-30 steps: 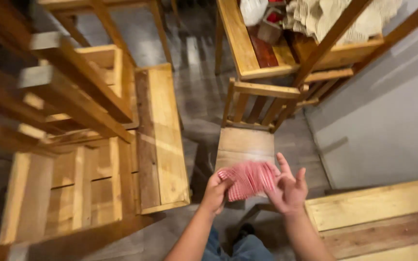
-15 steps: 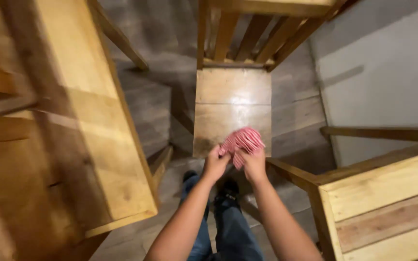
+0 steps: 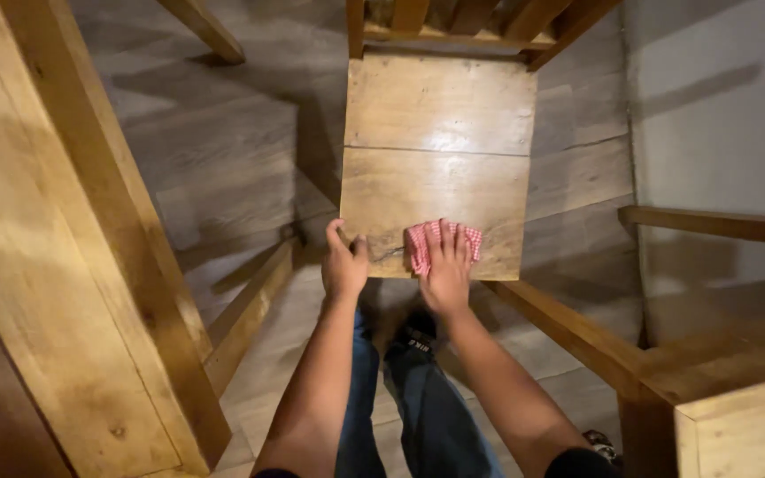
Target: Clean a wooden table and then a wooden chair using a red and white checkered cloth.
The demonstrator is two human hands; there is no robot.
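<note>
A wooden chair's square seat [image 3: 440,133] lies below me on the wood-plank floor. My right hand [image 3: 446,270] presses flat on a red-and-white checked cloth [image 3: 420,245] at the seat's near edge, fingers spread over it. My left hand [image 3: 343,263] grips the seat's near left corner, thumb on top. My legs in blue jeans and a dark shoe show under my arms.
A large wooden table top [image 3: 64,265] fills the left side, with a slanted leg brace [image 3: 245,310] under it. Another wooden table corner [image 3: 737,416] and rail [image 3: 719,223] stand at the right. A grey wall [image 3: 719,106] rises at the upper right.
The view dropped from the room to straight over the chair. Both hands, which held the cloth in the air, came down: the right pressed the cloth on the seat, the left took its edge.
</note>
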